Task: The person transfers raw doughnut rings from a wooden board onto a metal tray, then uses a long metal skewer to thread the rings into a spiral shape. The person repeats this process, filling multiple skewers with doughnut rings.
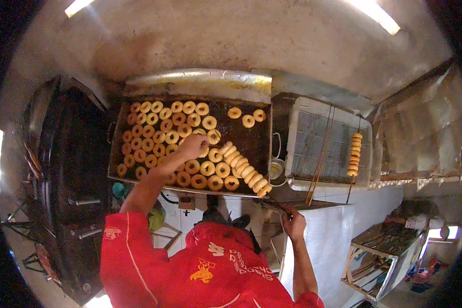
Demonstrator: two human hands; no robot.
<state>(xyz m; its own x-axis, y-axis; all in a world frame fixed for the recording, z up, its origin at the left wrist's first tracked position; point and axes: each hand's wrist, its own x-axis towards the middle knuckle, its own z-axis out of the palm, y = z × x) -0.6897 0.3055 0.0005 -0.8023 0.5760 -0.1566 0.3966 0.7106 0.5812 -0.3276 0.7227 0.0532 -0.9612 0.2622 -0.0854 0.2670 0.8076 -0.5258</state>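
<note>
A rectangular fryer pan [117,134] of dark oil holds several golden ring doughnuts [159,136] floating in rows. My left hand [194,146] reaches over the pan with its fingers closed at the end of a stick threaded with a row of doughnuts [244,170], which slants toward the pan's near right corner. My right hand [293,219] is low at the counter's edge with its fingers curled, close to the lower ends of thin bare sticks [318,164]. Whether it grips one is unclear.
To the right of the fryer stands a white tray with a wire rack [313,141], and a second stick of doughnuts [354,154] rests on its right side. A big dark wok [61,164] fills the left. A metal shelf [385,251] stands lower right.
</note>
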